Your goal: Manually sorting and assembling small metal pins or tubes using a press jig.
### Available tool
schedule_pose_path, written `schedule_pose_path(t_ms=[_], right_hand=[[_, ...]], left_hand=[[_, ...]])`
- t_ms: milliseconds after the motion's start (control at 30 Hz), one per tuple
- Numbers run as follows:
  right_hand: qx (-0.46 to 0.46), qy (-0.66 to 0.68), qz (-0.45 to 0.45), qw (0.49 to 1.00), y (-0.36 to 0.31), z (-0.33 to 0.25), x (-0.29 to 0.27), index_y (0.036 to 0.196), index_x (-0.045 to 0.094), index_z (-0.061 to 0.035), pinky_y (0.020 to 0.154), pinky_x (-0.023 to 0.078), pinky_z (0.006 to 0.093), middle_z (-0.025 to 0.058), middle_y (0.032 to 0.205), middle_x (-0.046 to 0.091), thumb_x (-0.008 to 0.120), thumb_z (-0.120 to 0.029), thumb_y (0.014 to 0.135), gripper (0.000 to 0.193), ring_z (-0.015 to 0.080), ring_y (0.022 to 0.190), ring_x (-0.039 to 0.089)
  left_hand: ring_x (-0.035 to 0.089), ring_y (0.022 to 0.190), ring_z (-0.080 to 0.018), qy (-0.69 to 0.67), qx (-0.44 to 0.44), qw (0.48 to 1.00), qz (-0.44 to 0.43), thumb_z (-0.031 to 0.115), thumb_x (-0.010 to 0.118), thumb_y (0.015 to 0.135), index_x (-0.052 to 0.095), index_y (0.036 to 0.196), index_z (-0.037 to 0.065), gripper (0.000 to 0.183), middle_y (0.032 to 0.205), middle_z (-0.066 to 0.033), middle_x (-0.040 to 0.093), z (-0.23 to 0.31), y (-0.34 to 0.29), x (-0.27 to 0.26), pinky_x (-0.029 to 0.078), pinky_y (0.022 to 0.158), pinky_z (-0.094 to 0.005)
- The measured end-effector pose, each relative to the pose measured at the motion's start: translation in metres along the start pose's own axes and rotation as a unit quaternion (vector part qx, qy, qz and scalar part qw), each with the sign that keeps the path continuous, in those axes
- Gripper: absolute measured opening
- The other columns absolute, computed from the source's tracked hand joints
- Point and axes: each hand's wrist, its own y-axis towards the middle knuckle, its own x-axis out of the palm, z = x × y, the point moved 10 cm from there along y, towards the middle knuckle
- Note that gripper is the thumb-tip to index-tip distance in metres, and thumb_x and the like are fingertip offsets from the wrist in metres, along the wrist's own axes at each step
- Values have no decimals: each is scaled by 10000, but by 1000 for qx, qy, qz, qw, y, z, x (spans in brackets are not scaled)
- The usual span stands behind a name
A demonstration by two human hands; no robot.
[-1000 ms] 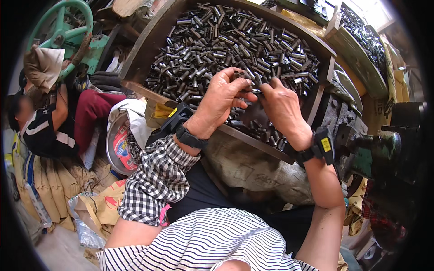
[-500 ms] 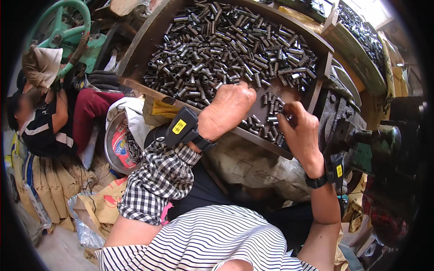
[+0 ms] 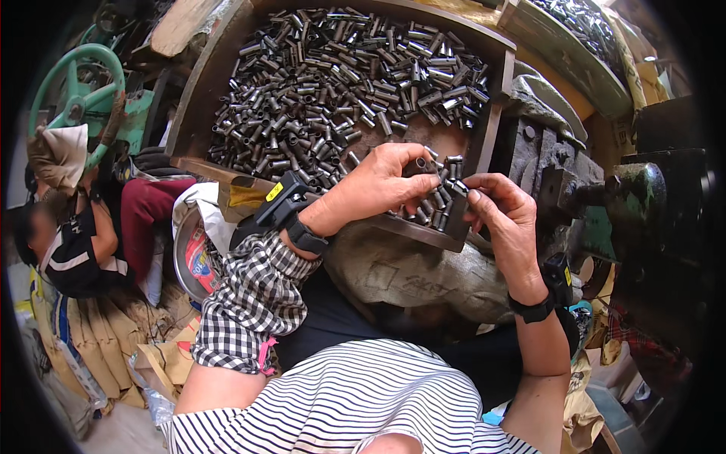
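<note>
A wooden tray [image 3: 484,129] holds a heap of short dark metal tubes [image 3: 302,91], with a smaller loose group at its near right corner. Over that corner my left hand [image 3: 378,181] is closed, its thumb and fingers curled round a metal tube [image 3: 421,163] whose open end shows. My right hand [image 3: 505,216] pinches another short metal tube [image 3: 458,186] between thumb and forefinger, just above the tray's right wall. The two hands are close together but apart. My left fingertips are partly hidden behind the thumb.
Dark machinery [image 3: 605,197] stands close to my right arm. A metal basin [image 3: 189,253] with parts and a red packet sits at left, near a seated person [image 3: 79,242] and a green handwheel [image 3: 76,106]. Sacking [image 3: 408,276] hangs below the tray.
My left hand has turned and come nearer my right hand, its thumb now facing right. A tube now shows in each hand. The whole view has shifted slightly.
</note>
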Motion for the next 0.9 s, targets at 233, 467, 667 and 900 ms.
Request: schedule_pose_path(t_ms=[233,467,667,900], right_hand=[[20,3,-5,1000,1,9,-2,986,642,-7,518,442,163,3,800,630,620,-83,870,140,43,649,592],[24,84,-14,996,4,13,1,964,630,2,538,455,183,14,795,619,624,-78,868,125,61,652,596],[37,110,-14,993,2,14,2,957,620,1,538,469,194,21,805,622,635,-82,861,128,70,650,605],[31,106,7,994,0,11,-1,911,604,-3,523,496,195,28,780,626,653,-83,846,114,74,632,616]], left_hand=[[554,538,-44,-141,-10,990,30,114,590,865,587,1020,11,185,699,-4,607,-14,4,4,438,458,-167],[555,533,-55,-220,-19,975,-11,116,594,869,582,1010,22,170,738,-10,604,-19,4,11,443,447,-164],[559,537,-57,-263,-44,964,-9,127,591,887,571,1007,24,159,743,-14,600,-22,5,13,453,444,-164],[583,551,-61,-222,-24,975,-12,150,611,888,564,1018,14,194,763,-31,620,-17,2,20,467,459,-163]])
